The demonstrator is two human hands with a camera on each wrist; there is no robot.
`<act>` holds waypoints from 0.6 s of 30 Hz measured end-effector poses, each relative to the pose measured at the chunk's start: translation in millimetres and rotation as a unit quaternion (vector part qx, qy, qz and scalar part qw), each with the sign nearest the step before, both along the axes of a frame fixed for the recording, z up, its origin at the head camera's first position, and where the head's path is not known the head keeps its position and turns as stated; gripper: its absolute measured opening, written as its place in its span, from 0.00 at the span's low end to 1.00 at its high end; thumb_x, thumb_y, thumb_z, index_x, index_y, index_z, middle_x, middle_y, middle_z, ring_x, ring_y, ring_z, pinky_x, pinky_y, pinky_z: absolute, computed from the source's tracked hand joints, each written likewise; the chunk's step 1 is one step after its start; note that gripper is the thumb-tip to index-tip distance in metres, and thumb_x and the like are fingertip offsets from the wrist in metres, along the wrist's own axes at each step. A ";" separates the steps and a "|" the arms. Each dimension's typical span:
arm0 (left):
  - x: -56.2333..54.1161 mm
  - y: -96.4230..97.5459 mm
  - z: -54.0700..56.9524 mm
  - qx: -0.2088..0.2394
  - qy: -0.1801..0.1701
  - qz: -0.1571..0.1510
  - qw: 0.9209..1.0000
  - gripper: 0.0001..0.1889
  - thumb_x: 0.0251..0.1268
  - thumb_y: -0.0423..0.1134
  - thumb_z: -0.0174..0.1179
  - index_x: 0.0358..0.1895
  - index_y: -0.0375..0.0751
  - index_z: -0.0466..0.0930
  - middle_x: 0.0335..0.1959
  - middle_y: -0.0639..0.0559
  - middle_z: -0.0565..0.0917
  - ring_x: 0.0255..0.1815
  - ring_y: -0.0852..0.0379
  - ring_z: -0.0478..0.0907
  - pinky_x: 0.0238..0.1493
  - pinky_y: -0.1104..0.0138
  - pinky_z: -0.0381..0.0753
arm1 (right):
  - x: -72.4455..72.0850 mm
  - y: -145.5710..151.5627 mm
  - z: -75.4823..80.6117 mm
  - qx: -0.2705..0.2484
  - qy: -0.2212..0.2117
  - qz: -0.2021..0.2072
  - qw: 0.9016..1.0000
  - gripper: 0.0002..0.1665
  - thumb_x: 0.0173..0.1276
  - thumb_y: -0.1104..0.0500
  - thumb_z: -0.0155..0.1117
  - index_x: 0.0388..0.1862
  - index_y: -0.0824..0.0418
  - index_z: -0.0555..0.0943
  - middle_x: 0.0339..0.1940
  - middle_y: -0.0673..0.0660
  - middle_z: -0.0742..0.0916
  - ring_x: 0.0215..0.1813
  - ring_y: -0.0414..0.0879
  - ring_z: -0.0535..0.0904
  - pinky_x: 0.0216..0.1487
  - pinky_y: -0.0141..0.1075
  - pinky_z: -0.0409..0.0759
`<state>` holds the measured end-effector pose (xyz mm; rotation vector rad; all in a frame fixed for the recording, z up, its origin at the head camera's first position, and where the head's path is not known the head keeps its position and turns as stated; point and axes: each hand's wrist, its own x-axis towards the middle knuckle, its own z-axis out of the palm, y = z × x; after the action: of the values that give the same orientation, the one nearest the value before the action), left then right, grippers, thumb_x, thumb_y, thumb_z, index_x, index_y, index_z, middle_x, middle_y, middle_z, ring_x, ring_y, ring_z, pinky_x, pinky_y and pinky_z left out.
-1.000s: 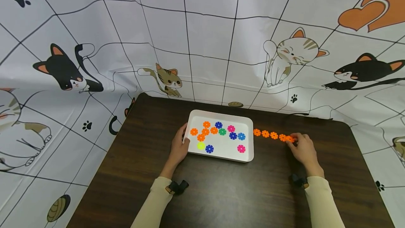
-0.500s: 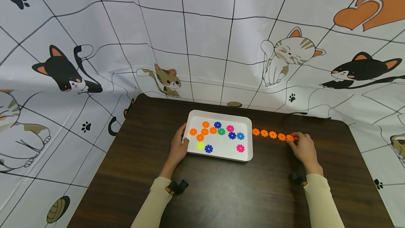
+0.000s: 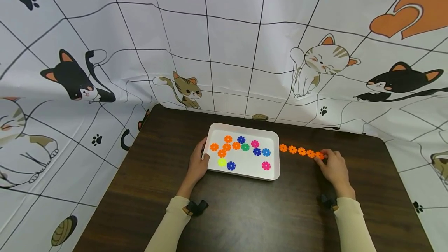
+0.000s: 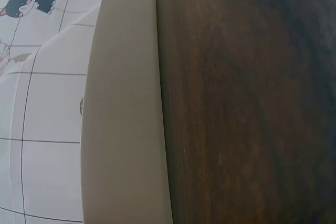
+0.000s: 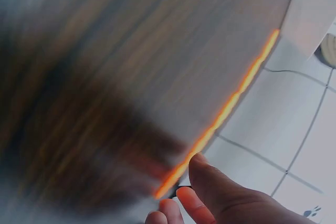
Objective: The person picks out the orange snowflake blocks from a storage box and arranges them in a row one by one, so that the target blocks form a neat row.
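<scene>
In the head view my left hand [image 3: 198, 162] grips the left rim of a white tray [image 3: 245, 171], thumb over the edge. Several notched plastic snowflake discs lie in it: orange ones, blue ones, a green disc [image 3: 245, 147], a yellow disc [image 3: 222, 162] and pink ones. Right of the tray runs a row of orange snowflake discs [image 3: 292, 149], its near end right at the tray's side. My right hand [image 3: 335, 168] pinches the far-right disc [image 3: 319, 155] between thumb and fingers. The right wrist view shows the row edge-on as a straight orange strip [image 5: 228, 108], thumb [image 5: 207, 174] against it.
The dark wooden table [image 3: 245, 217] ends at the back against a white sheet [image 3: 231, 34] printed with cats and grid lines. Black wrist cameras sit at both cuffs. A beige sleeve [image 4: 123, 98] fills much of the left wrist view.
The last orange disc overlapped its neighbour a second ago, then lay beside it in line. Since then my right hand has shifted slightly left with it. Left hand and tray stay put.
</scene>
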<state>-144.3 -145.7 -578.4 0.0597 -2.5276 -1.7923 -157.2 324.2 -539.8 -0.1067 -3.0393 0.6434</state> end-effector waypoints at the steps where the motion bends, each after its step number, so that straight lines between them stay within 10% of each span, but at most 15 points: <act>1: 0.0 0.0 0.0 0.000 0.003 0.000 1.000 0.33 0.71 0.27 0.43 0.80 0.44 0.57 0.78 0.40 0.64 0.76 0.40 0.66 0.78 0.44 0.64 | 1.3 -2.6 0.3 0.001 0.005 0.001 1.000 0.27 0.74 0.54 0.63 0.63 0.72 0.74 0.54 0.77 0.77 0.55 0.73 0.73 0.51 0.66 0.74; 18: -1.0 0.1 -0.6 -0.011 0.003 0.002 1.000 0.34 0.71 0.27 0.44 0.80 0.45 0.58 0.78 0.40 0.65 0.75 0.40 0.67 0.77 0.44 0.65 | 6.9 -75.0 29.9 -0.016 0.058 0.070 0.996 0.23 0.72 0.55 0.66 0.60 0.66 0.80 0.55 0.71 0.81 0.55 0.67 0.77 0.51 0.63 0.78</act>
<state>-145.3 -145.6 -579.0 0.0583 -2.5406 -1.7617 -150.2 249.2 -509.9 0.1389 -2.9448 0.6810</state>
